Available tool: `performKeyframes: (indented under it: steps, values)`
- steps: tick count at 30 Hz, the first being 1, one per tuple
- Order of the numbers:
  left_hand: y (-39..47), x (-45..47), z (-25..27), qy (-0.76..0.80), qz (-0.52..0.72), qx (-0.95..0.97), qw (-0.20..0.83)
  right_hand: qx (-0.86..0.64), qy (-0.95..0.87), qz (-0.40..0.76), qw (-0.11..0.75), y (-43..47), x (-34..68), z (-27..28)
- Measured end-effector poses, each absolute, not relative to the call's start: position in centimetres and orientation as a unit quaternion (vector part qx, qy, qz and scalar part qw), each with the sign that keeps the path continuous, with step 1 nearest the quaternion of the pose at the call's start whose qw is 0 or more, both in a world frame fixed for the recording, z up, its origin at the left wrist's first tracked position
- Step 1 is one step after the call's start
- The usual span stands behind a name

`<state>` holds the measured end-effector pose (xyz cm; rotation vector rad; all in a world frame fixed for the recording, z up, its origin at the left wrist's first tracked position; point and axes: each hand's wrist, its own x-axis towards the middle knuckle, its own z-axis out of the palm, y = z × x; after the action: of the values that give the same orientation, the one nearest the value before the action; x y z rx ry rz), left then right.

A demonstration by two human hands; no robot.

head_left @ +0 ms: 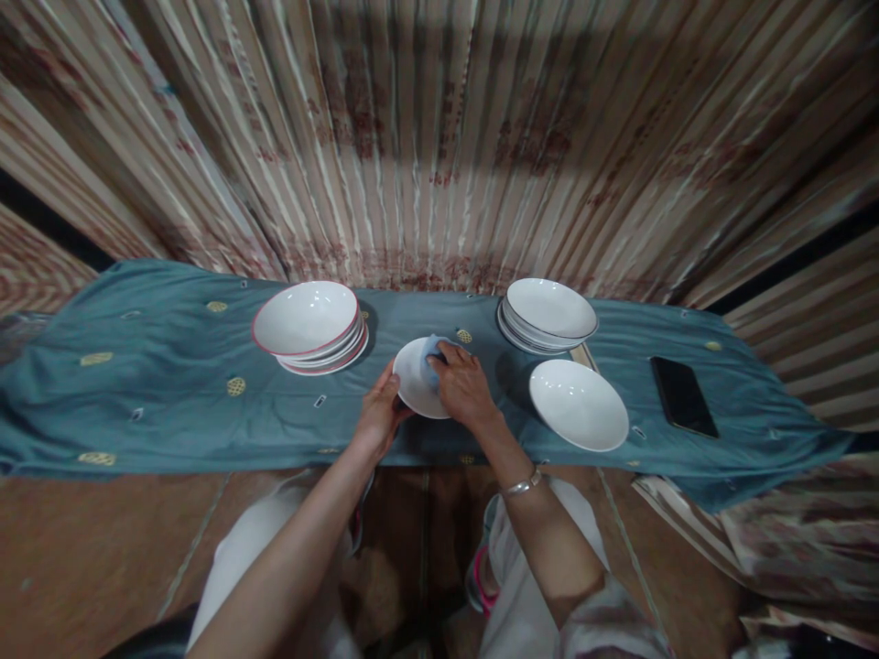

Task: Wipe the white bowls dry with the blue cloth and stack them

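Left hand (380, 409) grips a white bowl (414, 381) while the right hand (464, 384) clutches a blue cloth (430, 349) inside it.

Left forearm (295, 540): bare, reaches forward and inward. Left hand (378, 414): thumb uppermost, gripping pose, fingers partly hidden. Right forearm (539, 526): bare, slants inward. Right hand (464, 384): back upward, fingers bent. Hands lie near each other.
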<state>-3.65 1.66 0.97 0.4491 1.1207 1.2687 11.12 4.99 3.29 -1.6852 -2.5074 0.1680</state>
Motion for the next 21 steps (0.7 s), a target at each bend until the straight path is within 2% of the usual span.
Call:
performKeyframes:
  steps: [9,21]
  values:
    - [1.5,-3.6,1.5,0.494,0.549,0.203,0.643,-0.582,-0.812,0.037,0.015,4.6,11.8,4.1]
    - [1.7,-3.6,1.2,0.501,0.552,0.206,0.634,-0.568,-0.819,0.070,-0.048,4.1,12.8,5.9]
